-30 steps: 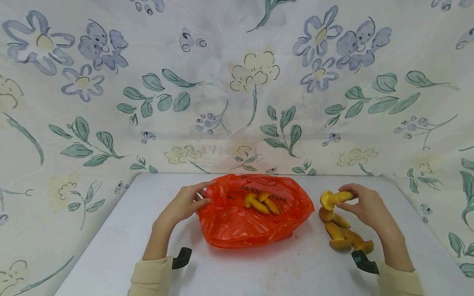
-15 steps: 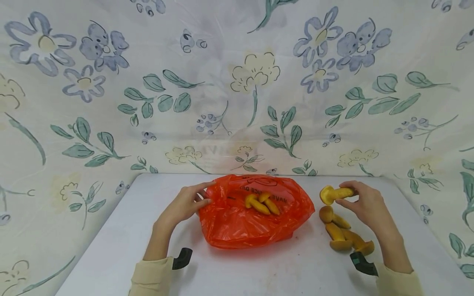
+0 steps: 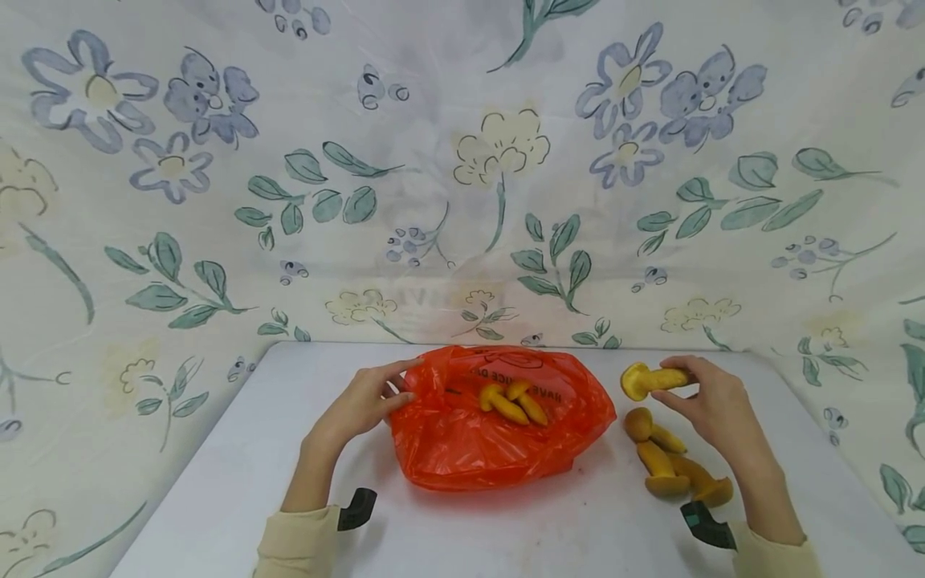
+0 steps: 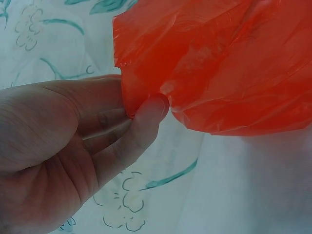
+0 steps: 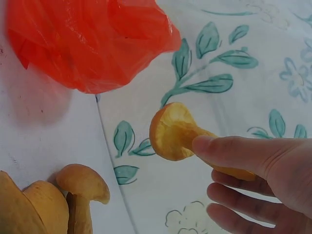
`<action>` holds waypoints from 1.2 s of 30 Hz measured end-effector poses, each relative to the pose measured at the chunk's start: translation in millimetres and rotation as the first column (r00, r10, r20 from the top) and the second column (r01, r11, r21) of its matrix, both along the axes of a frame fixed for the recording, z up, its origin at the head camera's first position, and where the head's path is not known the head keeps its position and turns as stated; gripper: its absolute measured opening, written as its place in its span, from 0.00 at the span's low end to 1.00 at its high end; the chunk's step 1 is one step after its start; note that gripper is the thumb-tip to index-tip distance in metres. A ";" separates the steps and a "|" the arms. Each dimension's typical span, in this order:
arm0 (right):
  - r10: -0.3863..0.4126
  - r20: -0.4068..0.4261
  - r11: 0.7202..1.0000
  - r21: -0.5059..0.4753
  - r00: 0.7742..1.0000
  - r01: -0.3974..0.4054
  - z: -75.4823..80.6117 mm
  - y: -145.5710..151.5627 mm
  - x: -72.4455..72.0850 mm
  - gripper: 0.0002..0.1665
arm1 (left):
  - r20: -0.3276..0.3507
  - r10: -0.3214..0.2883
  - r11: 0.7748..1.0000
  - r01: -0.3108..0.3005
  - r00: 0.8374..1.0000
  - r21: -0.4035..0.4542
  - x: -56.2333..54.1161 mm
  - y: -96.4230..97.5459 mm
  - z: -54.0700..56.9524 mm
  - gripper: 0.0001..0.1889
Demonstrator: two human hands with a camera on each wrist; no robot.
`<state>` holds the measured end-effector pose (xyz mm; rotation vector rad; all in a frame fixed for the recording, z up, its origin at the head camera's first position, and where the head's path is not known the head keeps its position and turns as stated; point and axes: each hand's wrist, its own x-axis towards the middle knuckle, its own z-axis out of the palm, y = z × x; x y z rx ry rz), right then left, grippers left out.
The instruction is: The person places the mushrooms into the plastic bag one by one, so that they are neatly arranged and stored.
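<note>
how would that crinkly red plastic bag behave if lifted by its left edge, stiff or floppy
Probably floppy: the red plastic bag looks thin and creased. The left hand pinches just one edge, so the far side would likely droop. The yellow-brown mushrooms lying in it look smooth and loose, so they might slide as it tilts.

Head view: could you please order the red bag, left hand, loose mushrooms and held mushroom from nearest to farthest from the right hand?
1. Held mushroom, in the right hand
2. Loose mushrooms, just below in the picture
3. Red bag, in the middle
4. Left hand, at its left edge
</note>
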<state>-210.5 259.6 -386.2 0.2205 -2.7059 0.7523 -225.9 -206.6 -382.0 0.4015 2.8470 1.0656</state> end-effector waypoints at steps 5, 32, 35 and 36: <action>-0.011 -0.004 1.000 -0.007 1.000 0.011 0.7 -4.5 0.6 0.26 | 0.004 0.008 1.000 -0.008 1.000 0.001 -0.6 1.1 -1.6 0.28; 0.051 -0.071 0.999 0.000 0.996 -0.051 28.5 -30.4 -8.3 0.25 | -0.007 -0.006 1.000 0.006 1.000 -0.008 0.8 1.1 1.1 0.28; 0.068 -0.069 0.998 -0.006 0.995 -0.069 33.5 -34.9 -9.8 0.25 | -0.006 -0.007 1.000 0.007 1.000 -0.006 1.2 0.9 1.4 0.28; 0.074 -0.068 0.997 -0.007 0.995 -0.075 35.1 -36.4 -10.3 0.25 | -0.006 -0.008 1.000 0.007 1.000 -0.008 1.2 0.8 1.5 0.28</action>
